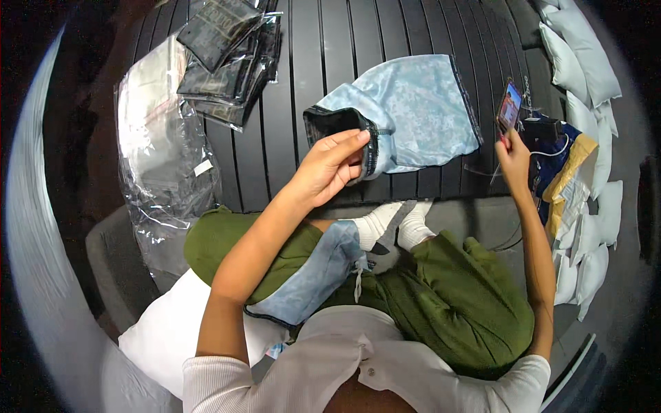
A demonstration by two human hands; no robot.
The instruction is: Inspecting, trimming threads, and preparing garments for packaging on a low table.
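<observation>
A light blue mottled cloth piece (420,113) with black-edged openings lies on the black slatted surface, and its nearer left opening gapes to show a dark inside. My left hand (327,165) is closed, thumb and forefinger pinching the black edge of that opening. Off to the right, my right hand (513,157) is closed at the lower end of a phone (509,107) with a lit screen. Something small and red shows by its fingertips, too small to name. A second blue mottled cloth piece (310,279) with a white cord lies across my lap.
Several flat dark packets in clear wrap (224,65) lie at the far left, beside a stack of clear plastic bags (155,131). A black box (542,129) with a white cable sits right of the phone. Pale blue cushions (585,96) line the right side.
</observation>
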